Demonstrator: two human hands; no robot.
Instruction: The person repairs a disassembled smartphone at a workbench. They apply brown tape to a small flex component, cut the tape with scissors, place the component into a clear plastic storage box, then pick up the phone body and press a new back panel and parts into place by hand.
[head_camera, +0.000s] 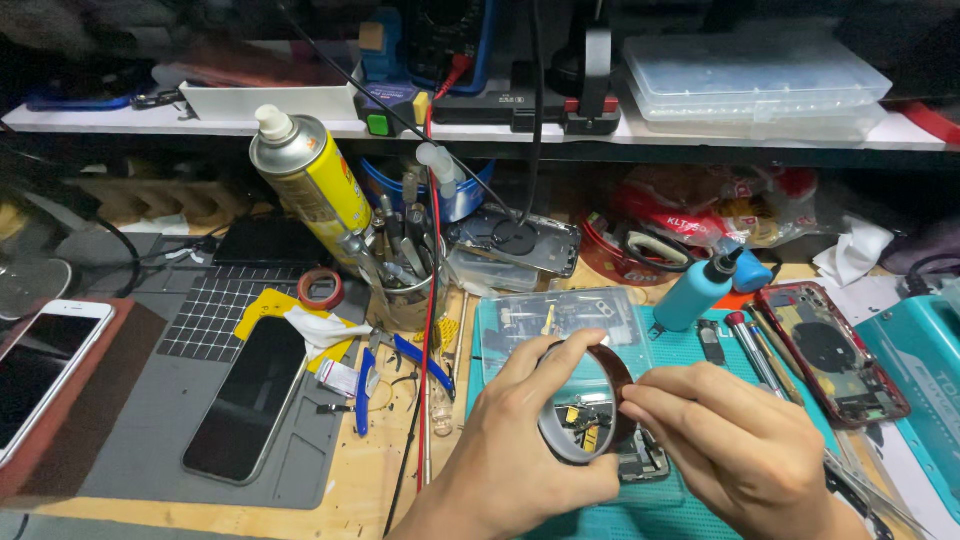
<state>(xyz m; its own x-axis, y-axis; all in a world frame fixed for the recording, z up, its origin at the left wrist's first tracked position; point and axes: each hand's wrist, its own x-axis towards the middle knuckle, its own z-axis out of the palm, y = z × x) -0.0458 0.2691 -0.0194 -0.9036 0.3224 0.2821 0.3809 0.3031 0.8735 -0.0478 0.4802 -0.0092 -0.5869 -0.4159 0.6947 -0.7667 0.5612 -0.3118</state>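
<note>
Head view. Cluttered wooden table (390, 490), shelf (330, 128) above, grey mat (150, 440), teal mat (650, 520). Metal cup (405, 295) packed with tools. Clear parts box (560, 320) holds small parts. Yellow spray can (310, 180) upright at left; blue bottle (700, 290) tilted at right. Left hand (520, 440) grip clenched round brown tape roll (585, 400) over teal mat; right hand (720, 440) fingertips pinch roll's edge. Dark phone (250, 400) face-up on grey mat.

Brownish see-through tape roll (585, 405), teal mat (700, 335) under it, yellow-and-silver spray can (310, 175) with white cap, light blue bottle (697, 292), red-framed phone shell (830, 350), black phone (248, 395) on grey gridded mat (210, 320), white phone (40, 370), blue-handled pliers (395, 375), red tape ring (321, 288).
</note>
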